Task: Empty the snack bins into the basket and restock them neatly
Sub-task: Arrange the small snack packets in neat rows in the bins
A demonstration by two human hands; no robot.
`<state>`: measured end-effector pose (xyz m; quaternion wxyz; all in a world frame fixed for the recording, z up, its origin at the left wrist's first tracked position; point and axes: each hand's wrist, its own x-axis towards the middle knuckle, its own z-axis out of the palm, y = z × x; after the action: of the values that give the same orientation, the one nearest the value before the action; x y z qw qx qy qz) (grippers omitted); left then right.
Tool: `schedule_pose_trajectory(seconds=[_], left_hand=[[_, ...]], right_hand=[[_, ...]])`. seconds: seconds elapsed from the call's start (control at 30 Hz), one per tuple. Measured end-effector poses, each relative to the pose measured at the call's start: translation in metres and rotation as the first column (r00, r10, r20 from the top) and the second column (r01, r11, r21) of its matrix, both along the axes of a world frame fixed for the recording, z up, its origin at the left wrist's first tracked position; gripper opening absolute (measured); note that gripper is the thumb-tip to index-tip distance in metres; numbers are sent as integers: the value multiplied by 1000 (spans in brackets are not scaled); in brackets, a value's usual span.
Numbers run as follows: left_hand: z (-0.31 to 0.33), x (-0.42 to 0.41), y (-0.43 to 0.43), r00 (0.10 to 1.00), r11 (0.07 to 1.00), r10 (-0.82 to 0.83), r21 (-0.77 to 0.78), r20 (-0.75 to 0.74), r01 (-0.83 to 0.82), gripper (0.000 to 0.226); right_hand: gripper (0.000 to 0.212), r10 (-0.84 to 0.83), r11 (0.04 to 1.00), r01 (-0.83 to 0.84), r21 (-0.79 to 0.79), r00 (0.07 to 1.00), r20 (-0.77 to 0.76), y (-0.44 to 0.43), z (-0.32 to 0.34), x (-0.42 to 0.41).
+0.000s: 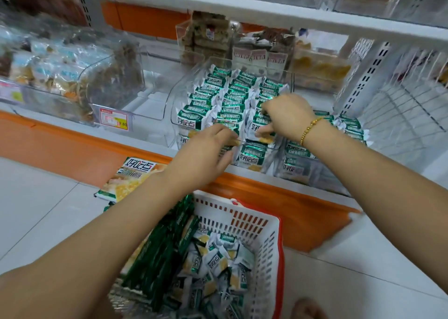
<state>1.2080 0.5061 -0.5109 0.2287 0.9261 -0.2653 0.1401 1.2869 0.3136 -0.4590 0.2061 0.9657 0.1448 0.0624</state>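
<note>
A clear plastic bin (175,105) on the low shelf holds neat rows of small green-and-white snack packets (213,93). My left hand (206,151) is at the bin's front edge, fingers curled on a packet (252,157) in the front row. My right hand (286,117), with a gold bracelet, reaches into the right rows and pinches a packet. Below on the floor stands a white basket (266,243) with an orange handle, holding loose packets (218,263) and large dark green bags (160,253).
A second bin (312,167) of the same packets sits to the right. Bins of other snacks (72,76) fill the shelf's left and back. A large snack bag (135,178) lies on the floor by the orange shelf base (291,202). White wire racks (400,105) stand at right.
</note>
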Motion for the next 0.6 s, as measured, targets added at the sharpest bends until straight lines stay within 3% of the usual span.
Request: schedule_pose_trajectory(seconds=[0.07,0.13,0.23,0.33,0.4,0.5,0.53,0.6], left_hand=[[-4,-19,7,1000,999,-24,-33,-18,23,18],[-15,-41,19,992,995,-41,-96,-117,29,1],[-40,-75,40,967,994,-30,-109,-254,3,19],[-78,-110,60,918,999,-19,-49,-396,-1,24],[-105,-131,70,867,1000,-15,9,-499,22,22],[-138,-157,85,780,992,36,115,-625,46,14],[-145,-161,89,743,986,66,156,-666,52,14],[-156,-167,97,687,962,117,255,-717,102,24]], right_hand=[[60,64,993,-71,90,994,84,4,-1,-13],[45,179,927,-218,307,972,149,12,-11,-35],[35,365,754,-405,518,913,182,36,-49,-69],[37,395,832,-278,481,905,-159,56,-114,-90],[37,343,877,-133,461,846,-408,67,-165,-100],[24,292,901,86,424,604,-742,82,-239,-119],[29,257,911,163,378,494,-831,84,-259,-126],[58,183,870,418,263,220,-958,89,-293,-148]])
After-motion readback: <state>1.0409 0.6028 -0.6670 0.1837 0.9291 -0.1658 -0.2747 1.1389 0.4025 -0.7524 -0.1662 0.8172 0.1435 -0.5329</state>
